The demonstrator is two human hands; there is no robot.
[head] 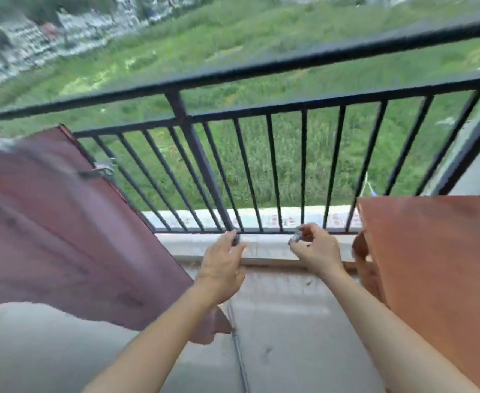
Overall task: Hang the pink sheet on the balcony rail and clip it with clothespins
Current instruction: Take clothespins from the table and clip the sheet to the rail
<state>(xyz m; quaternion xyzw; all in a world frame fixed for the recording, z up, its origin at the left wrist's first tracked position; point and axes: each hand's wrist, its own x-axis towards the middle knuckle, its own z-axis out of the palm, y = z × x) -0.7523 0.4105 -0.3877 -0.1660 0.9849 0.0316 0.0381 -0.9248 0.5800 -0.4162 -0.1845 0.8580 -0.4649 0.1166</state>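
Place: a balcony with a black metal rail [233, 70] and thin upright bars. Green grass lies far below.
Pink sheet: the pink sheet [49, 222] hangs on the left side of the rail. It drapes down on the inside of the bars, and its lower edge reaches toward the balcony floor [290, 336].
Clip on the sheet: a grey clothespin [98, 172] sits at the right edge of the pink sheet, partway down. It is blurry, so I cannot tell what it grips.
Orange cloth: an orange-brown cloth [437, 265] hangs on the right side, well apart from the pink sheet.
Left hand: the left hand [222, 265] is low, near the ledge [264, 248] at the bottom of the bars. Its fingers are a little spread. The tips are by something small and dark at the foot of a thick post [193, 143]. I cannot tell if the hand grips it.
Right hand: the right hand [315, 251] is near the ledge too, just beside the orange-brown cloth. Its fingers are pinched around small grey things [295, 236] that look like clothespins. They are too blurry to count.
Between the hands: a bare bit of ledge. The hands do not touch each other or the pink sheet.
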